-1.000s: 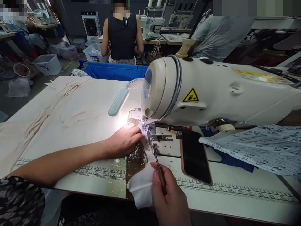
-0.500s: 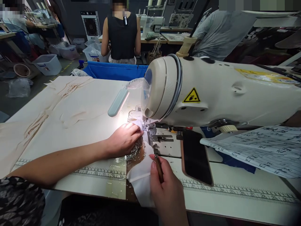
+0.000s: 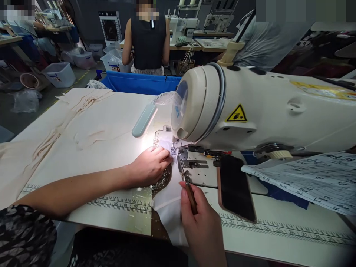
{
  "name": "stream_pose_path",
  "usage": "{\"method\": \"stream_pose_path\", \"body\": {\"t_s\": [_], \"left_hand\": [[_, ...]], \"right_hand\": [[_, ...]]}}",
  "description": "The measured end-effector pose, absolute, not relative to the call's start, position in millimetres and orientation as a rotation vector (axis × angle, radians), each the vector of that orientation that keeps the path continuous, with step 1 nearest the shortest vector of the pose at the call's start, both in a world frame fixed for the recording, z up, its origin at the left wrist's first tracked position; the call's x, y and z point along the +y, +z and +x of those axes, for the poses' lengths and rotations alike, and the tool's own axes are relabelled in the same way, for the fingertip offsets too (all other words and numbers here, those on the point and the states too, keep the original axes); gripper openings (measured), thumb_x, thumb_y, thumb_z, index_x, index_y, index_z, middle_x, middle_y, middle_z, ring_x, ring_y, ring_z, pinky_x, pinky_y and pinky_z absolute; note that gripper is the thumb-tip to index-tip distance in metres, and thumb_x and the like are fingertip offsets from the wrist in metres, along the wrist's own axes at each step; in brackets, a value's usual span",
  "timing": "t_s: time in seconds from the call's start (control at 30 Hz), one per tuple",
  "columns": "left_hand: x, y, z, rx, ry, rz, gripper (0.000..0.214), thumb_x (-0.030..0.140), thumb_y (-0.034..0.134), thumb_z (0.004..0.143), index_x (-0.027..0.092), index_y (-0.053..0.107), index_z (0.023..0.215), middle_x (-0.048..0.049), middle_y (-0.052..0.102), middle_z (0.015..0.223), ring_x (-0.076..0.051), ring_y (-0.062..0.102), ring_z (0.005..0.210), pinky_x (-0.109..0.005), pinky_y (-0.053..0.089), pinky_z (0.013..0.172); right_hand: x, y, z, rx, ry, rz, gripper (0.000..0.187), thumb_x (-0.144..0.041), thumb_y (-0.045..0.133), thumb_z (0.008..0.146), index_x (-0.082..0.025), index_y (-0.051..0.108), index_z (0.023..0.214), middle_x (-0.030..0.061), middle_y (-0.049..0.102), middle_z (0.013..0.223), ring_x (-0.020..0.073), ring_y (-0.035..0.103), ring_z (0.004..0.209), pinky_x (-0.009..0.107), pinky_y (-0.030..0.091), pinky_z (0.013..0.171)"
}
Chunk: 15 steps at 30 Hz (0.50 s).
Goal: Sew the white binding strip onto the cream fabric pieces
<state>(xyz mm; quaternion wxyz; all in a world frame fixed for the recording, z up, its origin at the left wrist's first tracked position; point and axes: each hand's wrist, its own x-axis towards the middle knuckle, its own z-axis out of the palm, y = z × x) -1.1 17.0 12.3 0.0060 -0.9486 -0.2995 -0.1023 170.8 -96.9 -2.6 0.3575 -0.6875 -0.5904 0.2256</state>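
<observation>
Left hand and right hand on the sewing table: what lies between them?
In the head view, the white fabric lies between the left hand and the right hand, beside a shiny dark patch; the right hand holds a thin tool.

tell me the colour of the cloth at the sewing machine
White; the head view shows the cloth beside the right hand gripping a tool.

Left hand [image 3: 151, 165] pressing white fabric [image 3: 169, 207], right hand [image 3: 201, 226] gripping awl [image 3: 187, 183], sewing machine [image 3: 250, 111]
</observation>
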Motion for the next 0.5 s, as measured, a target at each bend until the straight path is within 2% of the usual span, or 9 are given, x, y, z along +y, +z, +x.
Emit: {"method": "stream_pose_path", "body": {"t_s": [0.1, 0.23, 0.4, 0.5], "left_hand": [[18.0, 12.1, 0.5, -0.975, -0.289, -2.922, 0.040, 0.021, 0.032, 0.096, 0.008, 0.062, 0.119, -0.0170, 0.061, 0.111, -0.025, 0.054, 0.093, -0.041, 0.049, 0.076], [19.4, 10.8, 2.1, -0.995, -0.297, -2.924, 0.035, 0.021, 0.035, 0.094, 0.009, 0.065, 0.109, -0.0162, 0.060, 0.111, -0.025, 0.052, 0.093, -0.042, 0.048, 0.077], [20.7, 7.6, 1.8, -1.019, -0.337, -2.930, 0.035, 0.019, 0.032, 0.095, 0.013, 0.065, 0.104, -0.0135, 0.060, 0.108, -0.024, 0.051, 0.093, -0.038, 0.045, 0.078], [22.4, 5.3, 0.8, -1.012, -0.394, -2.955, 0.029, 0.018, 0.039, 0.090, 0.013, 0.065, 0.101, -0.0133, 0.059, 0.107, -0.024, 0.051, 0.092, -0.038, 0.044, 0.074]], "right_hand": [[-96.0, 1.4, 171.7, -1.540, 0.581, -1.788, 0.039, -0.046, 0.043, 0.092, -0.019, 0.068, 0.105, 0.0081, 0.076, 0.105, 0.0234, 0.073, 0.094, 0.029, 0.059, 0.078], [-94.3, 4.3, 172.2, -1.543, 0.562, -1.826, 0.042, -0.048, 0.043, 0.089, -0.018, 0.070, 0.103, 0.0092, 0.077, 0.101, 0.0246, 0.074, 0.090, 0.031, 0.060, 0.075], [-94.6, 7.6, 171.7, -1.574, 0.487, -1.849, 0.041, -0.050, 0.045, 0.089, -0.021, 0.071, 0.102, 0.0066, 0.077, 0.101, 0.0240, 0.074, 0.089, 0.029, 0.060, 0.071], [-97.9, 12.2, 165.2, -1.572, 0.446, -1.848, 0.037, -0.048, 0.046, 0.091, -0.024, 0.071, 0.105, 0.0045, 0.077, 0.100, 0.0229, 0.074, 0.090, 0.027, 0.059, 0.071]]}}
